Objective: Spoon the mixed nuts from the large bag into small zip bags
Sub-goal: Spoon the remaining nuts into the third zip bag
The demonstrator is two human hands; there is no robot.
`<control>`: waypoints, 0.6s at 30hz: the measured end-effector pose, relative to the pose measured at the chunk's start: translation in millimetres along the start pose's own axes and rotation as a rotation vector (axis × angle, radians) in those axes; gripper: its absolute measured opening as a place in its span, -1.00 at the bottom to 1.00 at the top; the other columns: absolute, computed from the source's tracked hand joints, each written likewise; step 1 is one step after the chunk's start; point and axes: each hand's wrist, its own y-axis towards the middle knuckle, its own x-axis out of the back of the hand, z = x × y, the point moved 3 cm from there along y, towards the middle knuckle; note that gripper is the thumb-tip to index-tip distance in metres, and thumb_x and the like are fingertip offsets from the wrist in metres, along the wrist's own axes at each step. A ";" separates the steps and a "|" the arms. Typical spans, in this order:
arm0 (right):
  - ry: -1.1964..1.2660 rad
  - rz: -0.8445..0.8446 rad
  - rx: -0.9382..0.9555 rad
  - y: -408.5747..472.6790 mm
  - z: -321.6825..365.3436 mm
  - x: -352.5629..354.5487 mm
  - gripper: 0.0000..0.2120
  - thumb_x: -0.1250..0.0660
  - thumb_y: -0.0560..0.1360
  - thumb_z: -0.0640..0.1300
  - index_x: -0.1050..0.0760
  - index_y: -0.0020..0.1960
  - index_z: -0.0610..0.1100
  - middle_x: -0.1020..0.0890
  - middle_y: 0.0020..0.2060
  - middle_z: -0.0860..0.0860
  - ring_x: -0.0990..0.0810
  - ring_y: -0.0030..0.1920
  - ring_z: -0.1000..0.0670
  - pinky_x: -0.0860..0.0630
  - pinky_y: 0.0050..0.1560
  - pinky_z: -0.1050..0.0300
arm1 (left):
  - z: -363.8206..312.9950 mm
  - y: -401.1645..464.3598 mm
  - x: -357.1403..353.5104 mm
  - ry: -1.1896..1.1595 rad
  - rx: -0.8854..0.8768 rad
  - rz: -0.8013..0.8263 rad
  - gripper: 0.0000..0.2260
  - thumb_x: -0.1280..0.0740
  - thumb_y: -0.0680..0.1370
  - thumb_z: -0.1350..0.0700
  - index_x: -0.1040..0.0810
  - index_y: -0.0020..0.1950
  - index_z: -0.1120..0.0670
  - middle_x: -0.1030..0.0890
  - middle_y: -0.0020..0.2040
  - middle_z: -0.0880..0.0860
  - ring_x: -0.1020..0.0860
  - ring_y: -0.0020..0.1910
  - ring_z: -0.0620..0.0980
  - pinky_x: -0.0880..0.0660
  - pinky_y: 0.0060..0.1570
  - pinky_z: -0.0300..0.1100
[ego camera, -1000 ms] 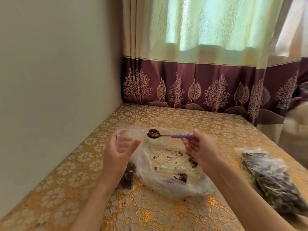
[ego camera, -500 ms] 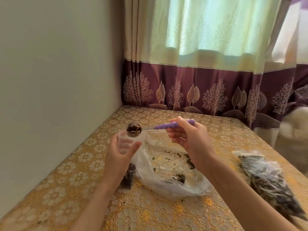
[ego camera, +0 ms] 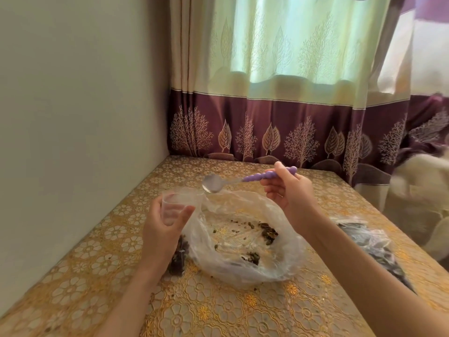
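Nuts (ego camera: 266, 233) lie thin and scattered inside the large clear bag (ego camera: 245, 239), which sprawls open on the gold-patterned tablecloth (ego camera: 218, 310). Just left of it the left hand (ego camera: 162, 227) grips a small zip bag (ego camera: 178, 205) by its open mouth, thumb and fingers curled round it, dark nuts showing below the palm. The right hand (ego camera: 288, 190) pinches the purple-handled spoon (ego camera: 243, 179), its empty bowl tilted just above that mouth. A filled bag (ego camera: 374, 246) lies well apart at right.
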 end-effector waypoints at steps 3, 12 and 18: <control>-0.092 -0.118 -0.027 7.7 -6.6 26.8 -0.68 -0.23 0.59 -0.06 -0.53 -0.26 -0.21 -0.59 -0.45 -0.03 -0.46 -0.46 0.10 -0.42 -0.44 0.31 | -0.9 -0.1 -0.6 -0.003 0.002 -0.008 -0.48 -0.36 0.33 -0.23 -0.39 0.20 -0.02 -0.57 -0.03 -0.13 -0.57 -0.09 -0.22 -0.53 -0.12 -0.22; -0.751 -0.153 0.217 3.2 -15.8 54.8 -0.62 -0.20 0.59 -0.09 -0.53 -0.36 -0.14 -0.55 -0.50 0.06 -0.43 -0.52 0.15 -0.36 -0.41 0.26 | -5.9 -4.5 -1.3 -0.016 -0.011 0.023 -0.33 -0.33 0.25 -0.37 -0.40 0.23 0.00 -0.58 -0.01 -0.11 -0.58 -0.04 -0.17 -0.54 -0.09 -0.17; -0.862 -0.127 0.259 3.2 -16.4 55.1 -0.63 -0.19 0.60 -0.08 -0.51 -0.34 -0.13 -0.55 -0.49 0.04 -0.48 -0.42 0.02 -0.41 -0.36 0.16 | -5.2 -5.0 -2.1 -0.010 0.005 0.023 -0.35 -0.32 0.25 -0.40 -0.40 0.18 -0.02 -0.56 -0.02 -0.12 -0.57 -0.05 -0.19 -0.53 -0.10 -0.21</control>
